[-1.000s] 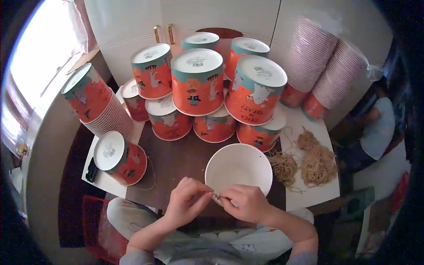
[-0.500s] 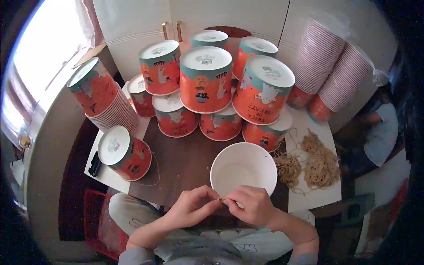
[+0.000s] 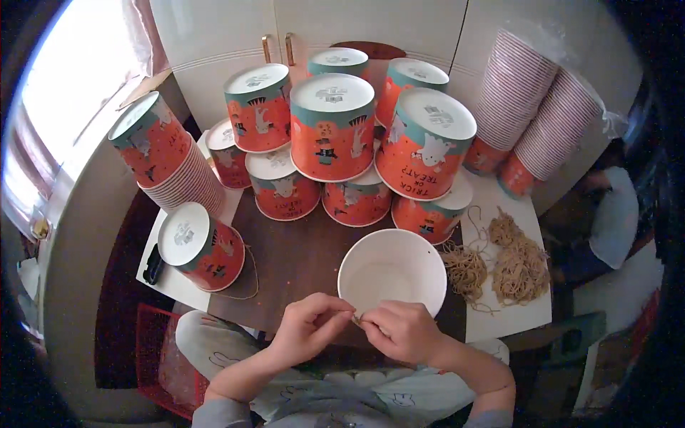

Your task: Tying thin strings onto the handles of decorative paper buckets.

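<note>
Two bare hands meet fingertip to fingertip over the near edge of the table (image 3: 289,274); the left hand (image 3: 308,327) has thumb and forefinger drawn together in a pinch; the right hand (image 3: 402,332) is folded, its thumb and forefinger pressed together too; between their tips they hold a small pale bit (image 3: 356,320), too tiny to make out; just beyond the right hand a white-lined bucket (image 3: 389,267) stands mouth up, its near rim partly hidden by that hand, and whether they touch I cannot tell; to the right of the right hand lie a smaller bundle of tan cord (image 3: 467,274) and a larger bundle (image 3: 521,274); ahead of both hands, past the bucket, upturned orange-and-teal buckets (image 3: 332,135) rise in tiers; left of the left hand, well apart, sits a lone upturned bucket (image 3: 203,250), a cord loop (image 3: 257,279) beside it; farther beyond is a nested stack (image 3: 168,157).
</note>
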`<state>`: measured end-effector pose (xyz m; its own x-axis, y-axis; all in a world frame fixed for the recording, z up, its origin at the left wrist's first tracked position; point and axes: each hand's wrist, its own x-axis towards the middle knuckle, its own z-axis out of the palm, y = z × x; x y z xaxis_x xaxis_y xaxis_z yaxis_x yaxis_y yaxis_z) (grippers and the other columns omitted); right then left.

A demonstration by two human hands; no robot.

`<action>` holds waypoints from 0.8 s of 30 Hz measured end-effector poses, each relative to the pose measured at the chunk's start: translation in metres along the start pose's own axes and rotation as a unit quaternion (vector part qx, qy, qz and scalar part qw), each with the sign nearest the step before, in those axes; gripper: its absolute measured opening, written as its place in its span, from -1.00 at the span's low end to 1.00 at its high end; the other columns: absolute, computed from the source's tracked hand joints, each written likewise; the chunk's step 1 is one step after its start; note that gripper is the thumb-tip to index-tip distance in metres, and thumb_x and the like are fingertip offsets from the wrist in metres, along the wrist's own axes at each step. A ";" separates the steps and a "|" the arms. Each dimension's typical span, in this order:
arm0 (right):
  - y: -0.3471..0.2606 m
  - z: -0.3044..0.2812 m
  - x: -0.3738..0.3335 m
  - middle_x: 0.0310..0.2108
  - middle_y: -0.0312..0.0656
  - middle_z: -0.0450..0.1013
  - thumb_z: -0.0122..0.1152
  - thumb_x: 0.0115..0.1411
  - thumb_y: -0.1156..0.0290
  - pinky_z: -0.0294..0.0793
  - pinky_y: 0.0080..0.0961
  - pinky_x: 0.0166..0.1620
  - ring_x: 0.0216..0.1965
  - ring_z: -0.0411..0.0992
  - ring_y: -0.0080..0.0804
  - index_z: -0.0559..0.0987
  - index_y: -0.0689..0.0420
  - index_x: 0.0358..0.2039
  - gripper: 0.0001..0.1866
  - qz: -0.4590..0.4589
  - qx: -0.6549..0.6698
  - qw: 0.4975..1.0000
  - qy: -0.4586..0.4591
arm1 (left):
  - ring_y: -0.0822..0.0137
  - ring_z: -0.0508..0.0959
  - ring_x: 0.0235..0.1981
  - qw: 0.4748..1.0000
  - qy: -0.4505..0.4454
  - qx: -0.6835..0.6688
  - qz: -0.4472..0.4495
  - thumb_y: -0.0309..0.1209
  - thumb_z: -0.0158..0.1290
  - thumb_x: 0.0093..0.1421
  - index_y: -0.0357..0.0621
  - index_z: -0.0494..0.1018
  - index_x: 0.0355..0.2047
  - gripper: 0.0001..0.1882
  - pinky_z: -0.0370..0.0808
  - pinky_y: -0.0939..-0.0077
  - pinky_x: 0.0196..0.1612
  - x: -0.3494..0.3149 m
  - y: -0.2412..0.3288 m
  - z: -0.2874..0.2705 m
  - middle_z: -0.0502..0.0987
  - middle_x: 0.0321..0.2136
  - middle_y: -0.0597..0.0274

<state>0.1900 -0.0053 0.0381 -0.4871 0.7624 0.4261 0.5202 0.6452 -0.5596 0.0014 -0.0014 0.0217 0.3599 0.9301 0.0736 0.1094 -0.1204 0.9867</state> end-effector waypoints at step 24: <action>-0.001 -0.003 0.000 -0.61 -0.17 0.35 0.05 -0.08 0.52 0.36 -0.42 -0.55 -0.61 0.36 -0.26 0.45 0.16 -0.53 -0.95 0.028 0.108 0.994 -0.014 | 0.33 0.37 -0.45 0.980 0.058 0.150 0.119 -0.53 0.07 -0.04 -0.21 0.42 -0.42 -0.87 0.32 0.53 -0.40 0.007 -0.011 -0.009 0.37 -0.50 0.22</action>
<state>0.1915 -0.0056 0.0409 -0.4820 0.7929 0.3728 0.3863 0.5742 -0.7219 -0.0058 0.0100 0.0130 0.3019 0.8942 0.3304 0.3078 -0.4195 0.8540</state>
